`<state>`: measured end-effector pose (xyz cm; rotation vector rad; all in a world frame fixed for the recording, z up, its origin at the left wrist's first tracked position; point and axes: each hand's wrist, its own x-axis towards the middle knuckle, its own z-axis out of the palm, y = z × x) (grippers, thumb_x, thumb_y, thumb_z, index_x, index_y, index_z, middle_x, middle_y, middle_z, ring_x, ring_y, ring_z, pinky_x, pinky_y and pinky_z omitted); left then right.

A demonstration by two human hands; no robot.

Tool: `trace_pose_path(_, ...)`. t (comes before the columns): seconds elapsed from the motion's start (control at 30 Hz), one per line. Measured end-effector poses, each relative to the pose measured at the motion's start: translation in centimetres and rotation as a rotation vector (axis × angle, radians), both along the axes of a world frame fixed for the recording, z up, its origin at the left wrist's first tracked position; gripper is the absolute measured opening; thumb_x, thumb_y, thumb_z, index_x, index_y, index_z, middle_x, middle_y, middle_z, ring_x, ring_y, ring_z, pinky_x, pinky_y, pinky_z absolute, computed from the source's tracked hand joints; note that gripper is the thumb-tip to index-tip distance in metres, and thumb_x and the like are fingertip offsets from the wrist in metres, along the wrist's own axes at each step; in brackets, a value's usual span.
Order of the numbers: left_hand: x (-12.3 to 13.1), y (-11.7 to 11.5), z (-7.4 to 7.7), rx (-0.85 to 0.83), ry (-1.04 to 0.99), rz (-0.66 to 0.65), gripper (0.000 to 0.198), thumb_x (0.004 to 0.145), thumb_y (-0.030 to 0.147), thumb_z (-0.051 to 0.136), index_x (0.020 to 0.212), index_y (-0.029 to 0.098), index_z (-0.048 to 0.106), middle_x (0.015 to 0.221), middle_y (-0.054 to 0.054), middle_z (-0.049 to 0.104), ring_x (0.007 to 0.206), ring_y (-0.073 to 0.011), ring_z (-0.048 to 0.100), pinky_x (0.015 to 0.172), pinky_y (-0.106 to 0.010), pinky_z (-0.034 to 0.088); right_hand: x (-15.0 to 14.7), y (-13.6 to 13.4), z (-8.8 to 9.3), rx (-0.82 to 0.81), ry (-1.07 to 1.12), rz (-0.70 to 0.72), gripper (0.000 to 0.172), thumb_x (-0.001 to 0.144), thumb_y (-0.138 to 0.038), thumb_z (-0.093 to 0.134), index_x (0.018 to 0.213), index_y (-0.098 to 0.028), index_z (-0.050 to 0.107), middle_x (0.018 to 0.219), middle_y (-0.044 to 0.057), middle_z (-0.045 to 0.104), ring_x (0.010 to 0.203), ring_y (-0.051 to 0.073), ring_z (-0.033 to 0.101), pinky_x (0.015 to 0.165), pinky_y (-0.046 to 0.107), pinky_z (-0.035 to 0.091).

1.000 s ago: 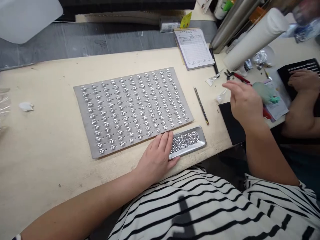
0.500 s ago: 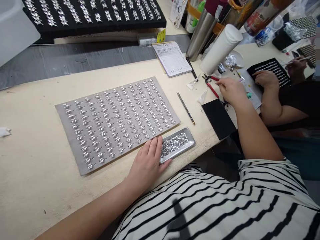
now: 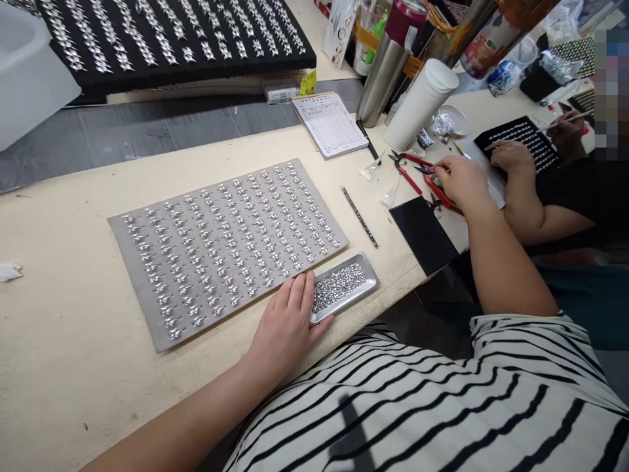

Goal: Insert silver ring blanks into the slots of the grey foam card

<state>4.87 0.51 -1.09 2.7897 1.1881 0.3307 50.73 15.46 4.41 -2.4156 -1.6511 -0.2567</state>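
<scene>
My left hand (image 3: pixel 285 314) lies with straight fingers at the left end of a small metal tray (image 3: pixel 371 270). Its thumb touches the tray's near edge. Many tiny silver rhinestones (image 3: pixel 344 283) fill the tray. A grey board (image 3: pixel 140 288) with rows of silver star-shaped pieces (image 3: pixel 236 229) lies just beyond that hand. To the right, my right hand (image 3: pixel 462 180) is closed, its fingertips pinched over red-handled pliers (image 3: pixel 445 195). Whatever is between those fingertips is too small or hidden. Another pair of red-handled pliers (image 3: pixel 407 174) lies beside it.
A patterned stick (image 3: pixel 360 216) and a black pad (image 3: pixel 423 235) lie right of the board. Further back are a notepad (image 3: pixel 334 128), a white bottle (image 3: pixel 420 105), a steel flask (image 3: pixel 386 65) and a black display board (image 3: pixel 196 69). A co-worker's hand (image 3: pixel 514 157) rests by another black board (image 3: pixel 528 141).
My right hand has shifted slightly, and the second pair of red-handled pliers beneath it shows more. My left hand stays at the tray. The camera view has shifted a little.
</scene>
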Motion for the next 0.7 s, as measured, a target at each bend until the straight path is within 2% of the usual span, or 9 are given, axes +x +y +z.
trace_pose_path(0.13,0.0,-0.1,0.0,-0.034,0.027,0.018,0.084,0.101,0.065,0.046,0.153,-0.001,0.044,0.144,-0.026,0.061,0.129,-0.035,0.06,0.107,-0.046,0.052,-4.7,3.9,0.4,-0.057,0.051,0.133,0.029,0.101,-0.035,0.057,0.115,-0.019,0.076,0.116,0.009,0.077,0.105,0.024,0.068,0.094,0.036,0.049)
trace_pose_path(0.23,-0.1,-0.2,0.1,-0.042,-0.002,0.019,0.087,0.1,0.068,0.046,0.156,0.002,0.041,0.145,-0.025,0.06,0.131,-0.0346,0.06,0.107,-0.046,0.052,-8.2,7.4,0.7,-0.161,0.074,0.205,0.032,0.103,-0.031,0.05,0.122,-0.018,0.072,0.126,0.012,0.074,0.118,0.028,0.066,0.105,0.041,0.049)
trace_pose_path(0.3,-0.2,-0.3,0.2,-0.032,-0.035,0.017,0.087,0.099,0.068,0.047,0.156,0.003,0.04,0.145,-0.025,0.061,0.131,-0.0342,0.061,0.104,-0.045,0.054,-10.0,9.7,0.4,-0.216,0.079,0.176,0.033,0.102,-0.033,0.052,0.121,-0.013,0.071,0.13,0.015,0.071,0.123,0.029,0.064,0.109,0.042,0.047)
trace_pose_path(0.43,-0.3,-0.3,0.8,0.05,-0.084,-0.008,0.083,0.099,0.065,0.052,0.152,0.003,0.045,0.142,-0.024,0.064,0.13,-0.0341,0.062,0.101,-0.044,0.056,-11.5,12.9,-0.6,-0.26,0.081,0.044,0.049,0.098,-0.05,0.06,0.099,-0.003,0.07,0.123,0.022,0.072,0.123,0.027,0.065,0.11,0.041,0.044)
trace_pose_path(0.5,-0.4,-0.2,1.2,0.106,-0.109,-0.028,0.081,0.098,0.064,0.055,0.15,0.002,0.047,0.138,-0.024,0.066,0.126,-0.0337,0.064,0.1,-0.044,0.056,-11.5,13.3,-0.6,-0.202,0.08,0.013,0.056,0.1,-0.054,0.053,0.091,0.0,0.069,0.115,0.022,0.073,0.121,0.027,0.066,0.11,0.043,0.042)
trace_pose_path(0.57,-0.4,0.0,1.7,0.148,-0.137,-0.048,0.079,0.097,0.063,0.057,0.147,0.002,0.049,0.13,-0.023,0.069,0.119,-0.0327,0.066,0.098,-0.043,0.056,-11.3,12.9,-0.1,-0.087,0.074,0.015,0.058,0.103,-0.05,0.044,0.093,0.001,0.068,0.113,0.019,0.074,0.121,0.026,0.066,0.111,0.045,0.039)
trace_pose_path(0.63,-0.5,0.2,2.2,0.169,-0.176,-0.061,0.077,0.096,0.06,0.061,0.146,0.002,0.048,0.124,-0.022,0.07,0.113,-0.0312,0.067,0.096,-0.042,0.057,-11.1,11.6,0.9,0.057,0.063,0.053,0.047,0.106,-0.043,0.043,0.106,-0.003,0.068,0.118,0.015,0.073,0.12,0.022,0.064,0.112,0.046,0.037)
trace_pose_path(0.7,-0.8,0.5,2.7,0.166,-0.228,-0.06,0.079,0.096,0.055,0.065,0.152,0.004,0.041,0.124,-0.021,0.068,0.112,-0.0306,0.065,0.096,-0.041,0.057,-11.2,9.4,2.0,0.196,0.047,0.134,0.031,0.108,-0.037,0.047,0.122,-0.014,0.062,0.127,0.01,0.071,0.118,0.017,0.061,0.113,0.045,0.037)
